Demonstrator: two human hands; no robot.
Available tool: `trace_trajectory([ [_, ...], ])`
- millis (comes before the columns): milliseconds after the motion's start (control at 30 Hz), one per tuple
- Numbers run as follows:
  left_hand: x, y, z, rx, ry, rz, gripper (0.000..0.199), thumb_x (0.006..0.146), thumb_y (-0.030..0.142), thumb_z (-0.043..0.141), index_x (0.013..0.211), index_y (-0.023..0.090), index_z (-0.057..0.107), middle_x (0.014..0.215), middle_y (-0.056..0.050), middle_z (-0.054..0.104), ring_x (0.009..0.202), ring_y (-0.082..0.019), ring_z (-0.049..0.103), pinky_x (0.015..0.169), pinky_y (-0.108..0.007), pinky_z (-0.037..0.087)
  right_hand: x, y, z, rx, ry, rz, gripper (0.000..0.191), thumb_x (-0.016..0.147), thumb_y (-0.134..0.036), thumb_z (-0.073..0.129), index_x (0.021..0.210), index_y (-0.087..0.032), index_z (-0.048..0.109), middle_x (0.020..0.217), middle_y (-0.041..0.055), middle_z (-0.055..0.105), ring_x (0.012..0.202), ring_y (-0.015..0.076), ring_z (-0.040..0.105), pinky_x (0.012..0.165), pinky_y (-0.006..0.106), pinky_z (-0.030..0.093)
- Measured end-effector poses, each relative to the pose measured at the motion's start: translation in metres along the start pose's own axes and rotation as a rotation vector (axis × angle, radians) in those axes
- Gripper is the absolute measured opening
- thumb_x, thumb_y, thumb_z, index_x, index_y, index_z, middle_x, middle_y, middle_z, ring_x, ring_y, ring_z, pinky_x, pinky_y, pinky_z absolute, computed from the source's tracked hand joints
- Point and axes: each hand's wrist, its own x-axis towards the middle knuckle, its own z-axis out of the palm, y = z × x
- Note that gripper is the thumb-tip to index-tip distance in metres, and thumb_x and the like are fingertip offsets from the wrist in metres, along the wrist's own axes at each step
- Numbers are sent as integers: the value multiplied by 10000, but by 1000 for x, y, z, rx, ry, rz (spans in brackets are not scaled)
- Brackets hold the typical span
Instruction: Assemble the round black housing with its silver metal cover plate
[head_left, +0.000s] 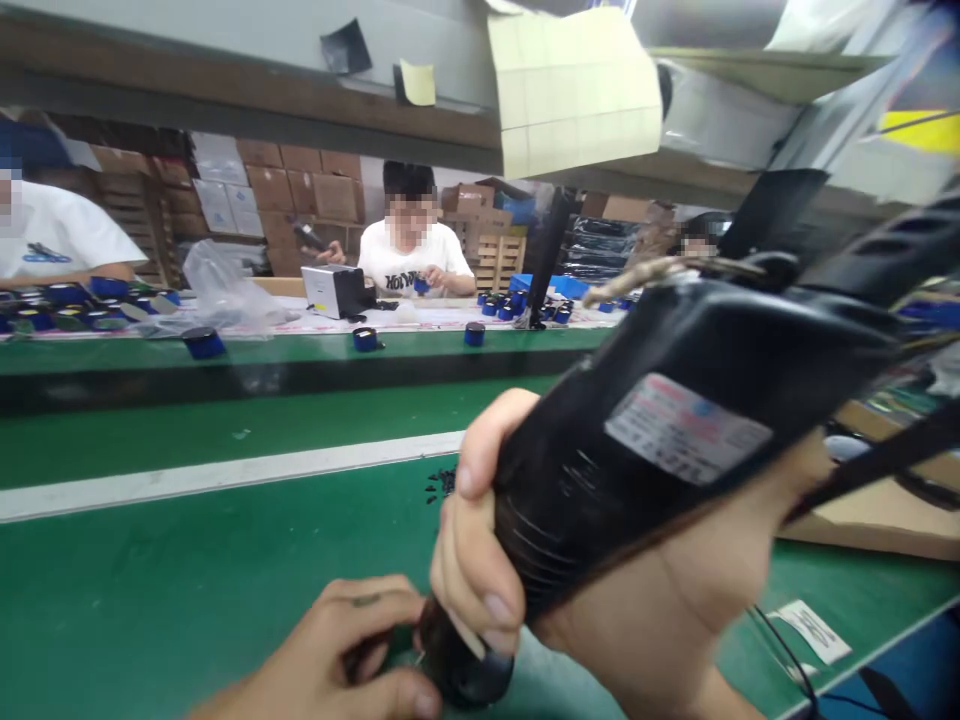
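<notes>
Gripping a black electric screwdriver (pixel 675 440), the right hand (pixel 480 560) is driving its tip down while the left hand (pixel 337 660) is pinching a small part (pixel 390 650) on the green bench (pixel 187 570); steadiness seems needed.

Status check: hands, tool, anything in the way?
Right hand gripping electric screwdriver, tip down. Left hand steadying small dark part beneath it. Loose screws on green bench, clear of the work.

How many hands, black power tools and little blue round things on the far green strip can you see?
Person's own hands: 2, the left hand and the right hand.
Black electric screwdriver: 1.
Blue round parts on the far green strip: 3.
Total: 6
</notes>
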Motion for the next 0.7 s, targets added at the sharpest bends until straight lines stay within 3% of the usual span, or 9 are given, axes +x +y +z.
trace_trajectory([
  [67, 2, 4, -5, -47, -61, -34, 303, 852, 487, 612, 715, 236, 714, 665, 33, 638, 646, -119, 572, 654, -205, 472, 0, 2, 4, 47, -61, -21, 818, 207, -924, 565, 623, -222, 507, 392, -27, 455, 324, 129, 379, 338, 245, 311],
  [167, 0, 2, -5, -187, -90, -33, 276, 876, 382, 606, 693, 207, 714, 619, 29, 612, 589, -97, 547, 592, -186, 459, -1, 5, 7, 76, -120, -39, 829, 255, -940, 547, 659, -218, 512, 414, -35, 462, 328, 118, 379, 345, 227, 307],
  [400, -6, -18, 21, -672, -94, -37, 358, 749, 498, 739, 614, 166, 740, 521, -13, 614, 440, -85, 505, 414, -188, 362, -9, 4, 7, 149, -229, -108, 756, 545, -940, 433, 718, -209, 520, 441, -36, 454, 349, 108, 380, 390, 225, 353],
  [467, -5, -16, 25, -674, -20, 67, 295, 764, 465, 740, 644, 197, 751, 565, -5, 649, 482, -96, 550, 473, -200, 418, -10, 4, 9, 107, -207, -104, 811, 548, -979, 306, 709, -211, 507, 424, -46, 437, 332, 102, 360, 382, 217, 344],
  [533, -4, -14, 25, -483, 69, 263, 51, 804, 326, 739, 832, 296, 770, 686, 31, 709, 594, -110, 619, 696, -255, 508, -12, 6, 8, 67, -173, -97, 867, 534, -1002, 208, 712, -211, 513, 420, -47, 436, 336, 104, 358, 379, 213, 334],
  [600, -5, -13, 24, -206, 178, 432, 392, 788, 288, 759, 1143, 423, 662, 943, 45, 741, 866, -167, 671, 984, -364, 433, -15, 8, 3, 54, -139, -111, 885, 527, -1010, 212, 719, -207, 531, 428, -33, 449, 354, 116, 377, 382, 222, 337],
  [633, -6, -15, 24, -98, 217, 450, 615, 744, 356, 787, 1297, 450, 534, 1138, 22, 698, 1062, -224, 626, 1072, -423, 353, -16, 9, -3, 42, -131, -122, 877, 533, -1005, 243, 727, -204, 543, 437, -22, 462, 363, 124, 395, 383, 230, 345],
  [700, -9, -19, 26, -23, 220, 296, 1039, 628, 529, 813, 1479, 409, 229, 1488, -54, 407, 1362, -334, 350, 1128, -513, 252, -20, 12, -18, -10, -134, -142, 845, 570, -976, 306, 763, -200, 577, 465, -3, 498, 382, 142, 447, 401, 264, 389],
])
